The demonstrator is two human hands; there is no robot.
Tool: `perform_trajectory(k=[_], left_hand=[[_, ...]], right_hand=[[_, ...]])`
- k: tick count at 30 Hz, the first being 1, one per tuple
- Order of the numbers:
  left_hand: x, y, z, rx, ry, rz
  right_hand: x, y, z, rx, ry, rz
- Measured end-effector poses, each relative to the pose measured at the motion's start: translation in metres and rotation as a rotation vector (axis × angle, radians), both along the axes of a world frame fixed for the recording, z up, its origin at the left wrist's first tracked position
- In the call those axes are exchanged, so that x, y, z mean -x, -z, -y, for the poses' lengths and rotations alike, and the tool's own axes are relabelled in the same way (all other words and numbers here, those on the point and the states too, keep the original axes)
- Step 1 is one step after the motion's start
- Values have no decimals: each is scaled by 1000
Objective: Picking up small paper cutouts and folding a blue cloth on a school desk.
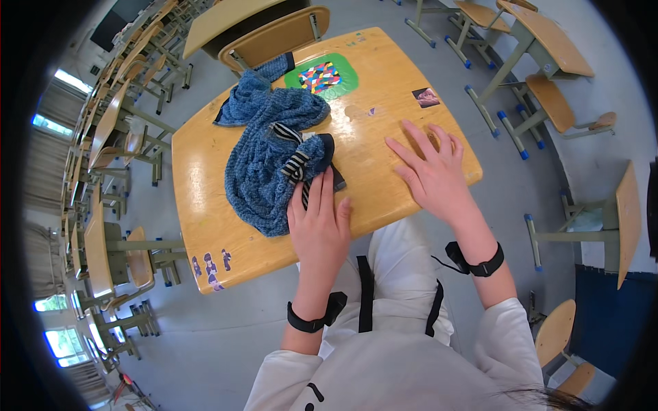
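Observation:
A crumpled blue textured cloth point(257, 169) with dark edging lies on the left half of a wooden desk point(370, 195). Black-and-white striped ribbon point(295, 167) shows on it, and a dark flat piece sticks out from beneath its right side. My left hand point(321, 221) rests its fingertips on the cloth's lower right edge and the ribbon; no grasp is visible. On the bare desktop to the right, my right hand point(432, 174) lies palm down with its fingers spread, apart from the cloth.
Stuck flat on the desktop are a green patch with a multicoloured mosaic point(321, 77), a small picture sticker point(425, 97) and cartoon figure stickers point(211, 267). A chair back point(275, 36) touches the far edge. Several more desks and chairs stand left and right.

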State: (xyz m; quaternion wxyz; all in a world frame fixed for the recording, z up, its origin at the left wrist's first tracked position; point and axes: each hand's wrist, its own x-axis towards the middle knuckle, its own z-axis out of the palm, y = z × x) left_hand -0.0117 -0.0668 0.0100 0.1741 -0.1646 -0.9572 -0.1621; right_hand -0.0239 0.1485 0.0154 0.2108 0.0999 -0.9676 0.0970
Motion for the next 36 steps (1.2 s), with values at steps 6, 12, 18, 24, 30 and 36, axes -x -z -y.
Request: perform_trajectory(k=[6, 12, 18, 24, 30, 36], left_hand=[[1, 2, 4, 4, -6, -28], [1, 2, 4, 1, 2, -37], [0, 0, 5, -7, 7, -17], [1, 2, 6, -10, 11, -17], [0, 2, 7, -4, 7, -20], [0, 2, 7, -14, 9, -21]], right_hand=[[-3, -16, -13, -12, -142, -41], [25, -13, -9, 233, -133, -33], [41, -3, -3, 254, -133, 63], [43, -3, 1, 175, -175, 1], [43, -1, 1, 97, -201, -13], [41, 6, 3, 132, -189, -39]])
